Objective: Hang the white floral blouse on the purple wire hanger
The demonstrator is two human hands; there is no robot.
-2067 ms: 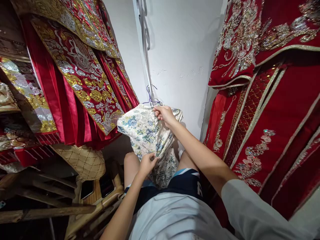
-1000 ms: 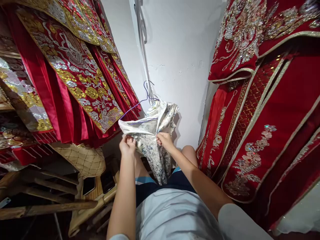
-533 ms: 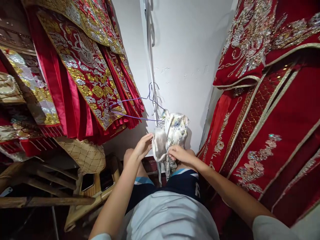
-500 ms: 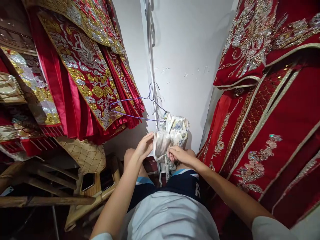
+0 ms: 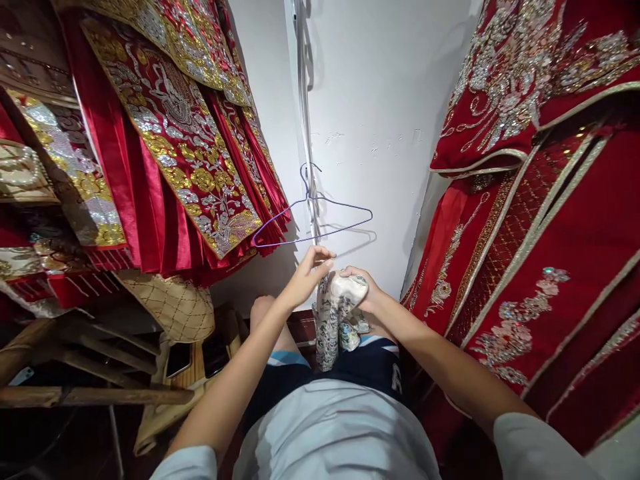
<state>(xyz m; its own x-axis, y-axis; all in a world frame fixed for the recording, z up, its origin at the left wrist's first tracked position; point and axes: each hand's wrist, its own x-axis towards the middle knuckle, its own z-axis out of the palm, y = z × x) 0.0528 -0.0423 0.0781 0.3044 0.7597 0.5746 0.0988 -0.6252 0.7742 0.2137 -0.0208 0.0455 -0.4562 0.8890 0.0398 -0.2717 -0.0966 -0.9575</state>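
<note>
A white floral-patterned garment (image 5: 327,327) hangs bunched between my knees, its upper part gathered with the pale inner side showing. My right hand (image 5: 367,288) is closed around this gathered part from the right. On the other side, my left hand (image 5: 309,275) is beside the cloth's top edge, fingers stretched out and thumb apart. Whether its fingertips touch the fabric I cannot tell. Just above my hands, a thin purple wire hanger (image 5: 340,228) hangs bare against the wall by its hook.
Red embroidered gowns hang at left (image 5: 200,160) and right (image 5: 500,267), close to my arms. A bamboo chair (image 5: 95,398) stands low on the left, near a quilted cream cloth (image 5: 170,307). Ahead, a white wall (image 5: 380,87) carries a vertical metal strip (image 5: 301,100).
The garment has come off the hanger and is lower, bunched in my right hand. The hanger has swung round to hang freely. My left hand has shifted right and slightly up.
</note>
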